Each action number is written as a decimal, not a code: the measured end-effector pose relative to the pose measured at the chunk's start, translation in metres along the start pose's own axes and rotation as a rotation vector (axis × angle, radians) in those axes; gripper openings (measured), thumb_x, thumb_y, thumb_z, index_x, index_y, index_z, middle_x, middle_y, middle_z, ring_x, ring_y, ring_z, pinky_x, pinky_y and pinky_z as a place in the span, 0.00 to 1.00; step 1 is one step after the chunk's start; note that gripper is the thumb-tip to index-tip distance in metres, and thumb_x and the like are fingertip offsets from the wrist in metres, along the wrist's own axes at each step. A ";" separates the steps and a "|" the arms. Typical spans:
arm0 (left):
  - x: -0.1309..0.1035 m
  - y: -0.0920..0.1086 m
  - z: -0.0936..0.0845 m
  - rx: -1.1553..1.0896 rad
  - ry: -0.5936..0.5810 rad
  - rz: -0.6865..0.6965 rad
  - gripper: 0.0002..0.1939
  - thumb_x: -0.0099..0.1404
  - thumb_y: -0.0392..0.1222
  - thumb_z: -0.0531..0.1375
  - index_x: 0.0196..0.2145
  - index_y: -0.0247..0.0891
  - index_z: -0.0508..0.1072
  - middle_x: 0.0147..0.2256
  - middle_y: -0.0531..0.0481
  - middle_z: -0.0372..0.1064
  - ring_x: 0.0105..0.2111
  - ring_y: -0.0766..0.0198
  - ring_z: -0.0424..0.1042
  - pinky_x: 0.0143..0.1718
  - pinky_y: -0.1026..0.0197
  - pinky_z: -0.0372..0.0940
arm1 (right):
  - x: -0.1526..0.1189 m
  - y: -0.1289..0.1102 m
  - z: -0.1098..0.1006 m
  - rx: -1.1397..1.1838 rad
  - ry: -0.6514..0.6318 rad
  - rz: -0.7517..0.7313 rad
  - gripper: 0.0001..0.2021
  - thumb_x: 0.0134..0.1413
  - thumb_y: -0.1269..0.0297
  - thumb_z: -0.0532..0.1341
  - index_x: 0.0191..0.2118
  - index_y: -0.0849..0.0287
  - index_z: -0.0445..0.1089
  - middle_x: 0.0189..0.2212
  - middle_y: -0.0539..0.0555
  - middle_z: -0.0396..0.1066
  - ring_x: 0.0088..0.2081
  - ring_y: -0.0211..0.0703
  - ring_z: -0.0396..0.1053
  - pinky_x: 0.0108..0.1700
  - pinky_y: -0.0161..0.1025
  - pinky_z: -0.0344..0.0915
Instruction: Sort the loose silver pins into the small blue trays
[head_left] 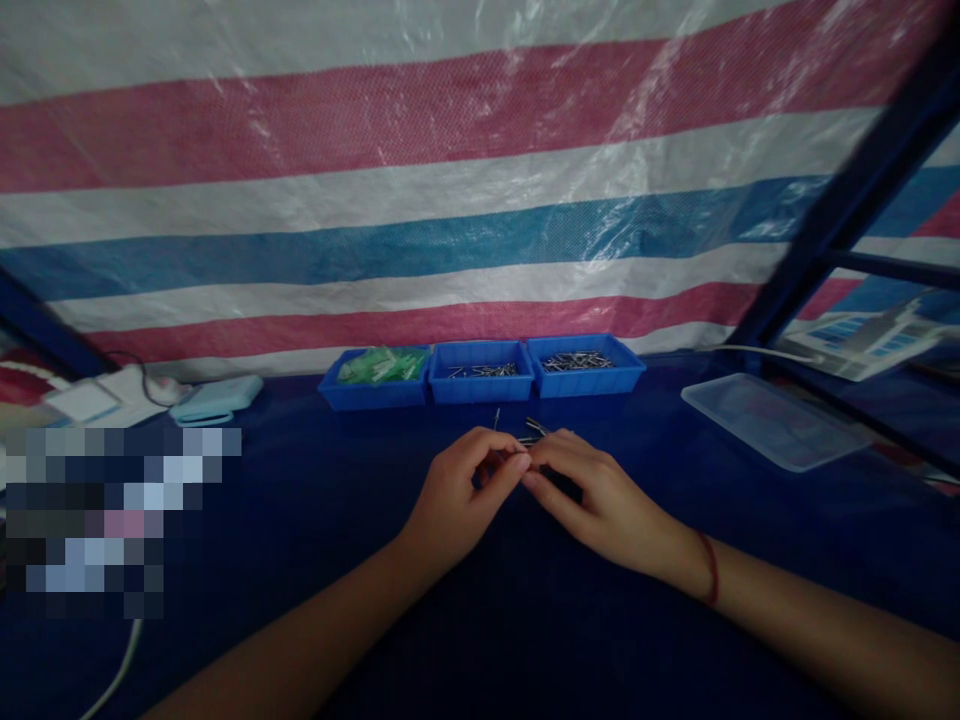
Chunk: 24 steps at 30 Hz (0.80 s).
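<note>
Fingertips (517,463) of the left hand (459,492) and of the right hand (604,500) are brought together at the middle of the dark blue desk (480,640). The grip of each hand is drawn in toward the thumb, but whether anything is clamped in it cannot be told, since the gap is hidden. Just beyond the fingers, slim metal pins (535,429) are seen, partly covered by the right hand. A dark red band (710,568) is worn on the right wrist.

At the far side, three blue bins are set in a row: the left bin (375,398) is filled with green plastic packaging (382,366), while more metal pins are held in the middle bin (480,390) and the right bin (592,382). A clear plastic lid (776,420) is laid at the right. A white printed box (862,345) is placed at far right; its markings are too blurred to be read. Striped sheeting (375,125) is hung behind.
</note>
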<state>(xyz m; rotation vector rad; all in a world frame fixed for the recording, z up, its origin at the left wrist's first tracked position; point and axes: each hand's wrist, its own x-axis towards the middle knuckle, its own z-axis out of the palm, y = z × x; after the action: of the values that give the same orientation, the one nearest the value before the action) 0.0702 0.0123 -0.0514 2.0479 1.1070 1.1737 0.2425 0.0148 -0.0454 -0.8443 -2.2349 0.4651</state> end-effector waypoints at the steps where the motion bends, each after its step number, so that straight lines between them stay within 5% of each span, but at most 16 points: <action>1: 0.000 0.000 0.000 0.000 0.001 0.001 0.03 0.63 0.38 0.56 0.33 0.38 0.70 0.30 0.52 0.68 0.30 0.66 0.68 0.32 0.63 0.62 | 0.000 0.000 0.000 -0.007 -0.007 -0.005 0.07 0.59 0.67 0.53 0.34 0.58 0.67 0.29 0.51 0.69 0.32 0.39 0.65 0.38 0.40 0.62; 14: 0.001 0.000 -0.001 0.020 0.013 0.037 0.04 0.63 0.37 0.56 0.33 0.38 0.70 0.31 0.52 0.69 0.31 0.66 0.68 0.33 0.63 0.62 | -0.001 0.004 0.002 -0.040 0.046 0.038 0.06 0.58 0.67 0.55 0.34 0.57 0.68 0.29 0.51 0.70 0.32 0.40 0.65 0.37 0.41 0.60; 24: 0.001 -0.001 -0.001 0.062 0.037 -0.002 0.06 0.65 0.38 0.54 0.36 0.39 0.70 0.32 0.51 0.68 0.30 0.66 0.67 0.32 0.63 0.62 | -0.001 0.006 -0.002 -0.028 0.243 0.039 0.04 0.56 0.70 0.56 0.35 0.57 0.68 0.31 0.51 0.71 0.34 0.40 0.67 0.37 0.40 0.62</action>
<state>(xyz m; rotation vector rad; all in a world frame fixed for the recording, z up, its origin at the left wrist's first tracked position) 0.0693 0.0139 -0.0517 2.0788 1.1771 1.1948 0.2471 0.0183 -0.0473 -0.9096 -2.0089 0.3303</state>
